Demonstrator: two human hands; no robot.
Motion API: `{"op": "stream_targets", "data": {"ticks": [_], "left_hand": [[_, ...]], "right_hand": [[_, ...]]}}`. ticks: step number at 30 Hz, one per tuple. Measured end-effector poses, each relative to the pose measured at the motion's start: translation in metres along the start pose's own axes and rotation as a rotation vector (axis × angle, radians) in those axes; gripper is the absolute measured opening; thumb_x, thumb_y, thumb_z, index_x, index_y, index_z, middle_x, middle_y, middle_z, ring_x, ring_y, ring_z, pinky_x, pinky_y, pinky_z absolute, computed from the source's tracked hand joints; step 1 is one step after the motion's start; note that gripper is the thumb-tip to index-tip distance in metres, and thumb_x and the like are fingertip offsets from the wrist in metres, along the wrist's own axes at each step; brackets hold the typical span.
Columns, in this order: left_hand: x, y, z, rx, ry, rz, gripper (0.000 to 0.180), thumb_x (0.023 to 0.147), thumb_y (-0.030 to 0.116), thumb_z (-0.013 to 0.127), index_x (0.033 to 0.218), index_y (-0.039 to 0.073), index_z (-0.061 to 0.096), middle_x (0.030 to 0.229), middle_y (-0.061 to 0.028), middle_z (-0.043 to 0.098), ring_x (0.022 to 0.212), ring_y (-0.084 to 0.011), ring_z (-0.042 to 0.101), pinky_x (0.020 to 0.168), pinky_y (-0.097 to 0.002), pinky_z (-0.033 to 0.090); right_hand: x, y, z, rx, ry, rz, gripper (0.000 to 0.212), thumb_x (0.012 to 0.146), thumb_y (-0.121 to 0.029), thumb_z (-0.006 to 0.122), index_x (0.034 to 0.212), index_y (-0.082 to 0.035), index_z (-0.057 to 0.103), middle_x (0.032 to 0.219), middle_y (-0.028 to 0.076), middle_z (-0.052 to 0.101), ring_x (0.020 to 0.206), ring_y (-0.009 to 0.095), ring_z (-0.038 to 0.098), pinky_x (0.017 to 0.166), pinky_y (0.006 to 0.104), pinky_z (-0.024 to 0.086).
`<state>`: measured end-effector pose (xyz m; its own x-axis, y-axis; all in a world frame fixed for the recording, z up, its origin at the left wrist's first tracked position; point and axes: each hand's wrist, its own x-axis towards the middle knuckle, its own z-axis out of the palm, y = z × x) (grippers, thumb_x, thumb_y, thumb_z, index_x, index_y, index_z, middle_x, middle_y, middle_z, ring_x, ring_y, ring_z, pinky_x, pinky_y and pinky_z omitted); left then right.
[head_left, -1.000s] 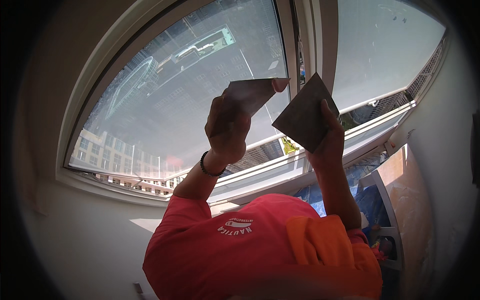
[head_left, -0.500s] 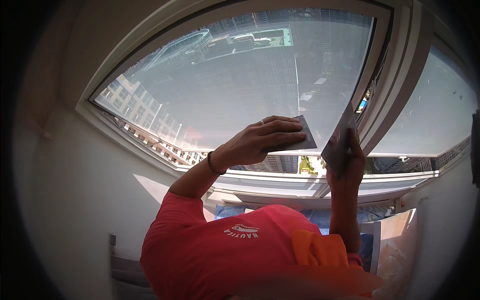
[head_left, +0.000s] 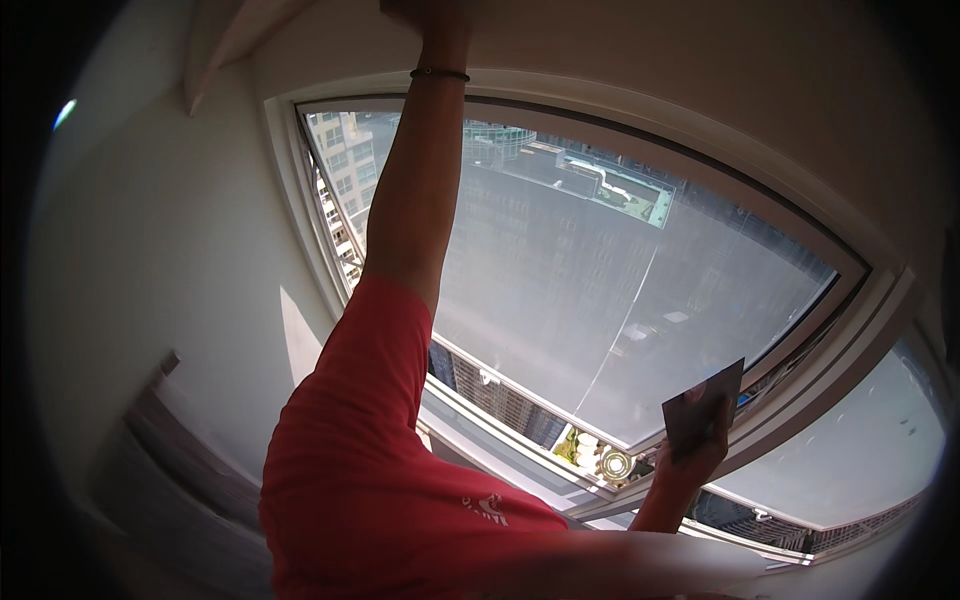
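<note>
1. at four o'clock, the right hand (head_left: 700, 458) grips the dark plate (head_left: 690, 418) low, likely keeping its face free.
2. left hand (head_left: 422, 12) at twelve o'clock: cut off, fingers cannot be told.

Red shirt (head_left: 385, 460) (plus dark bracelet (head_left: 440, 74))

A large window (head_left: 560, 290) is set across the centre — a second pane (head_left: 850, 450) is positioned at lower right. The pale wall (head_left: 180, 250) at left is marked by a sunlit patch (head_left: 295, 330); at lower left, a dark brown structure (head_left: 190, 450) is located.
</note>
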<state>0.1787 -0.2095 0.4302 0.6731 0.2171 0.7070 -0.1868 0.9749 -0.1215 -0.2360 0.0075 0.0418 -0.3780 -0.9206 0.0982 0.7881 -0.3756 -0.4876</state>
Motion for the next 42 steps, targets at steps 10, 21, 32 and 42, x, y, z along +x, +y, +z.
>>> {"op": "stream_targets", "data": {"ticks": [10, 21, 32, 42], "left_hand": [[0.002, -0.013, 0.023, 0.059, 0.024, 0.016, 0.021, 0.095, 0.004, 0.050, 0.100, -0.007, 0.067, 0.085, -0.0004, 0.059, 0.076, -0.0109, 0.051, 0.066, -0.0286, 0.040], [-0.041, 0.025, 0.075, 0.100, 0.050, -0.030, 0.022, 0.089, -0.001, 0.047, 0.090, -0.009, 0.067, 0.076, -0.0001, 0.057, 0.070, -0.0127, 0.047, 0.060, -0.0323, 0.038], [-0.074, 0.055, 0.114, 0.242, -0.024, -0.075, 0.032, 0.095, 0.000, 0.048, 0.119, -0.016, 0.062, 0.108, -0.0161, 0.066, 0.099, -0.0216, 0.059, 0.085, -0.0342, 0.046], [-0.154, 0.112, 0.196, -0.007, -0.003, -0.092, 0.037, 0.103, 0.005, 0.049, 0.132, -0.014, 0.059, 0.129, -0.0285, 0.067, 0.120, -0.0348, 0.065, 0.102, -0.0394, 0.048]], "right_hand": [[0.007, -0.011, -0.018, 0.002, 0.081, -0.061, 0.038, 0.102, -0.029, 0.063, 0.129, -0.001, 0.061, 0.113, 0.010, 0.069, 0.101, 0.020, 0.070, 0.093, 0.0347, 0.059], [0.012, -0.022, -0.040, 0.028, 0.019, -0.082, 0.043, 0.103, -0.029, 0.063, 0.136, -0.002, 0.055, 0.123, 0.012, 0.067, 0.108, 0.023, 0.068, 0.099, 0.0373, 0.057], [-0.005, -0.046, -0.044, 0.101, 0.056, -0.095, 0.036, 0.104, -0.030, 0.059, 0.130, -0.004, 0.060, 0.114, 0.008, 0.069, 0.104, 0.019, 0.069, 0.092, 0.0343, 0.058], [-0.025, -0.073, -0.055, 0.133, 0.072, -0.157, 0.038, 0.105, -0.032, 0.058, 0.131, -0.005, 0.060, 0.117, 0.009, 0.069, 0.106, 0.021, 0.068, 0.095, 0.0386, 0.057]]}}
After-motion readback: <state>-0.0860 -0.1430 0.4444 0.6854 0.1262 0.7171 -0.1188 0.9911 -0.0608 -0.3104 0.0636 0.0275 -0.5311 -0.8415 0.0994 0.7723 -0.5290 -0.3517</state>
